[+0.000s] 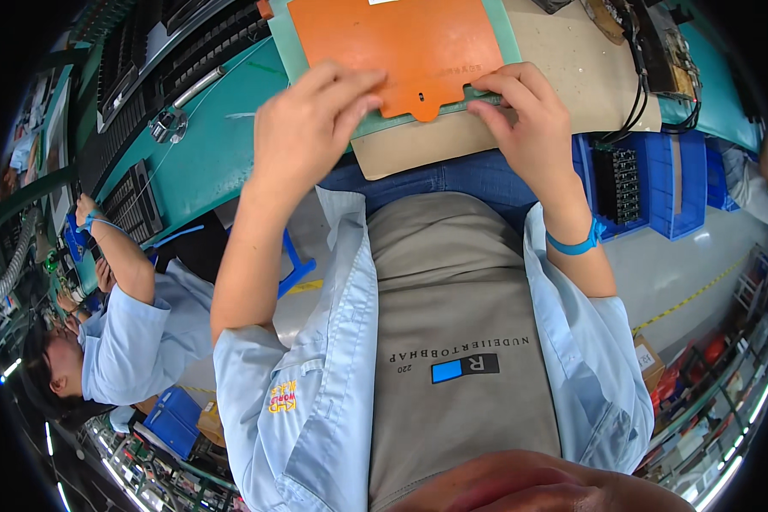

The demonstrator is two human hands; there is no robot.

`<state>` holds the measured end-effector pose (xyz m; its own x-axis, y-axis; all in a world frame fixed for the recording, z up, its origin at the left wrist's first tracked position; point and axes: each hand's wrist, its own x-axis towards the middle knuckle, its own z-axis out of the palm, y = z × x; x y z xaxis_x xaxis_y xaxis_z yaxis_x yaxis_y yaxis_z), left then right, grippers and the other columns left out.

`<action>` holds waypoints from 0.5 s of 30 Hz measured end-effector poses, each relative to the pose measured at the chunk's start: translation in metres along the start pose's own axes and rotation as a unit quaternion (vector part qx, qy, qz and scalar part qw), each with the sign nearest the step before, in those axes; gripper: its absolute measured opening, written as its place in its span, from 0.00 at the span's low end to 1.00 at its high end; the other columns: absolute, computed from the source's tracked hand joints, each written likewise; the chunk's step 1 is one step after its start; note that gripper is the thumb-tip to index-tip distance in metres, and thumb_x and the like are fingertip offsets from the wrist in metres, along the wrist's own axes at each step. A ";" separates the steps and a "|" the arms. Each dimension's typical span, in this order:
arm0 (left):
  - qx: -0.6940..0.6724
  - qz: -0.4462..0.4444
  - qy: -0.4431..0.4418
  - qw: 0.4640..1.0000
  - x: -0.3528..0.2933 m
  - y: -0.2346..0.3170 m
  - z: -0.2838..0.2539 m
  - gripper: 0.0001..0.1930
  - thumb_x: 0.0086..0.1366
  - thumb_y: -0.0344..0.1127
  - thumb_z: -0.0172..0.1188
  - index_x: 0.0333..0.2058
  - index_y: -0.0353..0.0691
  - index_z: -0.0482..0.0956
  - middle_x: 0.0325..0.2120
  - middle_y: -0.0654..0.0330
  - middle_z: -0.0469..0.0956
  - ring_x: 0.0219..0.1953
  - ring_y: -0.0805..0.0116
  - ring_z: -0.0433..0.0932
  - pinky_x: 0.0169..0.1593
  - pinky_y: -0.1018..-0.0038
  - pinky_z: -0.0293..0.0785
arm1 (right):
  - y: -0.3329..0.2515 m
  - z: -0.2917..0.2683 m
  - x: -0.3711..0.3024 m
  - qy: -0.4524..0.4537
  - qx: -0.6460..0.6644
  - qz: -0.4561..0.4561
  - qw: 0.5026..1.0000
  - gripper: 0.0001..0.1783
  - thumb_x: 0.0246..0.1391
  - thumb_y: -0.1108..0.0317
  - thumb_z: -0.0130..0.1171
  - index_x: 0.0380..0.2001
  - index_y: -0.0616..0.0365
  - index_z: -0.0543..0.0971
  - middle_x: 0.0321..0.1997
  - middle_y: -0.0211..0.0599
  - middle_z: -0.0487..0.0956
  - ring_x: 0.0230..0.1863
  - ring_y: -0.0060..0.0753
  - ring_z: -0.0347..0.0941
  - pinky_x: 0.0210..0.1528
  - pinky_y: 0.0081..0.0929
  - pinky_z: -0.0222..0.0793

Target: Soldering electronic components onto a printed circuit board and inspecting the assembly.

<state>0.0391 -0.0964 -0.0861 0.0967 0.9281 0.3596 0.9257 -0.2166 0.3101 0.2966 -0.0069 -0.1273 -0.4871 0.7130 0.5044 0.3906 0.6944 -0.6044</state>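
Note:
A flat orange plate (401,43) lies on a larger pale green board (505,30) on the bench before me. Its near edge has a rounded tab with a small dark slot. My left hand (311,128) is over the plate's near left corner, fingers bent, thumb and forefinger apart. At the near right corner, by a notch, is my right hand (529,124); its thumb and forefinger are apart, the forefinger close to the plate's edge. Nothing shows between the fingers of either hand. A blue band (577,245) circles my right wrist.
Brown sheeting (589,85) covers the green bench (218,141) under the board. Dark cables (636,85) hang at the right, above blue bins (678,183) with dark parts. A metal fitting (169,125) and black racks stand left. A co-worker (145,324) sits at the left.

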 end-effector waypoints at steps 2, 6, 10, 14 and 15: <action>-0.032 -0.020 -0.032 0.999 0.018 -0.006 0.000 0.12 0.62 0.37 0.70 0.44 0.47 0.88 0.34 0.66 0.81 0.30 0.65 0.82 0.34 0.71 0.77 | 0.005 0.004 0.000 0.006 -0.010 -0.006 1.000 0.11 0.47 0.75 0.73 0.35 0.56 0.82 0.34 0.31 0.78 0.28 0.33 0.76 0.30 0.30 0.73; -0.087 -0.064 -0.067 0.992 0.032 -0.011 0.007 0.14 0.57 0.44 0.73 0.42 0.51 0.88 0.30 0.66 0.81 0.32 0.65 0.83 0.34 0.68 0.78 | 0.003 0.008 0.002 0.002 -0.036 0.000 0.999 0.09 0.49 0.73 0.72 0.32 0.56 0.81 0.34 0.31 0.78 0.29 0.37 0.77 0.30 0.31 0.73; -0.112 -0.076 -0.082 0.987 0.036 -0.010 0.007 0.19 0.53 0.41 0.76 0.44 0.45 0.87 0.30 0.62 0.82 0.31 0.66 0.81 0.37 0.71 0.77 | 0.001 0.010 0.002 0.002 -0.046 0.010 0.999 0.08 0.50 0.72 0.71 0.32 0.56 0.80 0.33 0.30 0.78 0.29 0.37 0.77 0.30 0.32 0.73; -0.120 -0.097 -0.092 0.984 0.038 -0.011 0.007 0.19 0.52 0.41 0.77 0.43 0.45 0.88 0.28 0.62 0.82 0.29 0.66 0.79 0.36 0.72 0.76 | 0.000 0.013 0.003 0.002 -0.056 0.036 0.998 0.08 0.52 0.72 0.71 0.31 0.55 0.79 0.31 0.31 0.78 0.28 0.37 0.76 0.29 0.32 0.72; -0.119 -0.095 -0.091 0.984 0.039 -0.011 0.007 0.19 0.51 0.41 0.77 0.43 0.45 0.88 0.27 0.62 0.81 0.29 0.67 0.79 0.36 0.72 0.76 | 0.000 0.015 0.002 0.004 -0.068 0.039 0.997 0.08 0.52 0.71 0.71 0.31 0.54 0.79 0.31 0.31 0.78 0.27 0.37 0.75 0.29 0.32 0.72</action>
<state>0.0349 -0.0558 -0.0818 0.0141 0.9930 0.1175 0.8235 -0.0781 0.5619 0.2842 -0.0065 -0.1354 -0.4453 0.7656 0.4643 0.5291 0.6433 -0.5534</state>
